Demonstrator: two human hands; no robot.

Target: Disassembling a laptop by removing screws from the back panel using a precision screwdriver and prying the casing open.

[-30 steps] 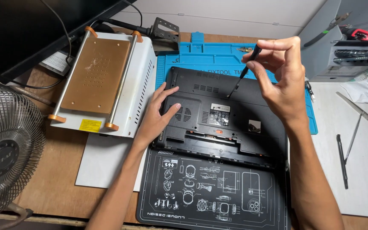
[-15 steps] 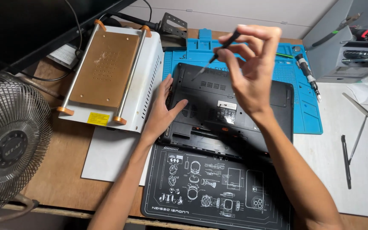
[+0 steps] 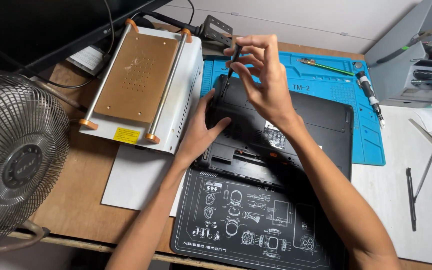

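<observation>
A black laptop (image 3: 321, 120) lies bottom side up across a blue silicone work mat (image 3: 326, 80) and a black printed mat (image 3: 246, 220). My right hand (image 3: 263, 82) holds a thin black screwdriver (image 3: 231, 62) upright in its fingertips, its tip at the laptop's far left corner. My left hand (image 3: 203, 127) rests flat on the laptop's left edge, thumb stretched over the case, close under the screwdriver tip.
A white heating machine with a copper-coloured plate (image 3: 141, 80) stands left of the laptop. A wire-guarded fan (image 3: 16, 160) sits at the left edge. Another screwdriver (image 3: 371, 95), tweezers (image 3: 426, 170) and a grey tool rack (image 3: 411, 65) are at the right. A monitor (image 3: 36, 25) stands behind.
My right hand has carried the screwdriver from over the laptop's right side to its far left corner. My left hand stays on the case. The camera has shifted right.
</observation>
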